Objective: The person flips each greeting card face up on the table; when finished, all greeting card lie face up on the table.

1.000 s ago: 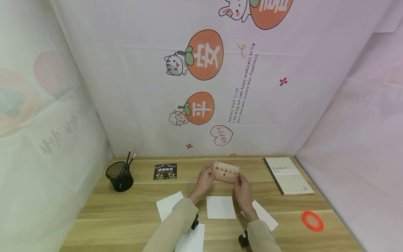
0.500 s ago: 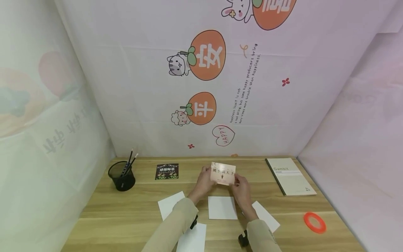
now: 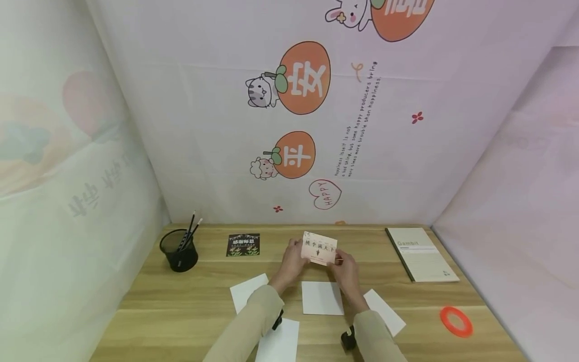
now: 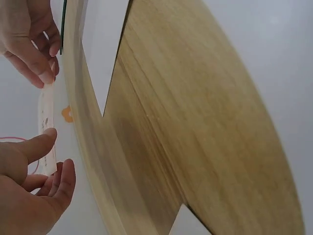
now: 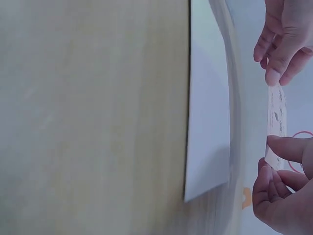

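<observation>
A cream card [image 3: 318, 248] printed with dark characters is held up over the far part of the table, its face toward me. My left hand [image 3: 291, 262] pinches its left side between thumb and fingers; in the left wrist view that hand [image 4: 29, 181] is the lower one. At the card's right edge, my right hand [image 3: 347, 275] pinches the lower corner. The right wrist view shows the card [image 5: 276, 117] nearly edge-on, thumbs on one side and fingers behind. Beneath the hands, a white square sheet [image 3: 322, 297] lies flat on the table.
More white sheets lie left [image 3: 246, 290], front [image 3: 280, 342] and right [image 3: 385, 312]. A dark printed card [image 3: 243, 245] lies at the back left beside a black mesh pen cup [image 3: 181, 257]. A notebook [image 3: 422, 255] and an orange-red ring [image 3: 456, 322] are on the right. A printed cloth wall [image 3: 217, 166] stands behind.
The cream card has tipped up, so more of its printed face shows, and both hands still hold it. The head view has swung slightly left.
</observation>
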A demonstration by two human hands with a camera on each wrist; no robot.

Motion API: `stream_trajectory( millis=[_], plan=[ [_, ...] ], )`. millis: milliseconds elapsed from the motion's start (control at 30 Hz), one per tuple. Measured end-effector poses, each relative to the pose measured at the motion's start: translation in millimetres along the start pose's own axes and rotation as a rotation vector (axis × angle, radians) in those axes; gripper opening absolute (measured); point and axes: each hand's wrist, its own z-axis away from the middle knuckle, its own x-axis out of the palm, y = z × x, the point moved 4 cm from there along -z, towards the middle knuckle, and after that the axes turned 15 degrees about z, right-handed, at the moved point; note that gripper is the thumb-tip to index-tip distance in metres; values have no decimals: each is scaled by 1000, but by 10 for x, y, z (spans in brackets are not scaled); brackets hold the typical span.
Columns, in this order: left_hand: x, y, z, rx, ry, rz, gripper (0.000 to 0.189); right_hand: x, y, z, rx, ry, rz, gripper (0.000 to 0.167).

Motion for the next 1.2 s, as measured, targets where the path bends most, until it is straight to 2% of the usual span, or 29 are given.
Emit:
stream_trajectory(
  millis=[133, 267, 333, 467, 567, 700, 800, 900, 1067, 1200],
  plan=[
    [-95, -40, 7, -54, 37, 132, 52, 40, -20, -35, 9, -23, -1, 51],
    [-189, -56, -2, -79, 58, 247, 40, 69, -61, -64, 27, -47, 2, 52],
    [-226, -69, -13, -76, 56, 254, 39, 88, -89, -83, 45, -74, -8, 52],
    [-303, -132, -38, -82, 75, 198, 40, 135, -155, -137, 80, -139, -24, 54],
    [-365, -182, -46, -96, 95, 149, 31, 176, -222, -185, 82, -172, -14, 54],
    [-433, -239, -53, -121, 102, 191, 19, 230, -333, -245, 73, -192, -24, 52],
    [-477, -270, -67, -161, 102, 283, 23, 265, -405, -286, 77, -204, -53, 52],
    [-520, -288, -72, -198, 96, 332, 27, 308, -452, -323, 82, -220, -80, 51],
    [-573, -351, -84, -217, 100, 325, 21, 416, -478, -378, 77, -246, -99, 52],
    [-587, -433, -100, -209, 112, 312, 14, 497, -491, -399, 58, -246, -96, 51]
  ],
)
